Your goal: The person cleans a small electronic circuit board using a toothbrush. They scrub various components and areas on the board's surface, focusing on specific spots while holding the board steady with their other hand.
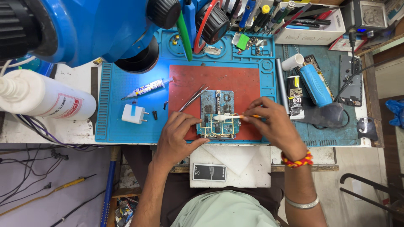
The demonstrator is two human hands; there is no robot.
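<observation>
Carefully: small risks around the circuit board

Mostly the danger comes from crowding. At the far left a white bottle [46, 98] lies on its side on the table [63, 128]; if it rolls or leaks, liquid could reach the blue mat [122, 130]. On the mat lie a small syringe tube [145, 88] and a white plug adapter [134, 114], both well apart from the work, so I judge them harmless.

The metal tweezers [192, 98] rest on the red pad [240, 82], just beside the boards. A nudge from the left hand [179, 136] could push their tips onto the bare contacts and scratch them.

The left hand has its fingers [197, 122] pressed against the left edge of the circuit board [218, 126], which lies at the front of the red pad and partly over a second, grey board [217, 102]. If this hold loosens, the board may slide while it is rubbed.

The right hand [273, 126] pinches a cotton swab [229, 117] between thumb and fingertips, its white tip on the board. Too much pressure could bend small parts, or leave fibres caught on them.

Further right, a blue cylinder [314, 85] lies near the edge of the mat and might roll.
</observation>
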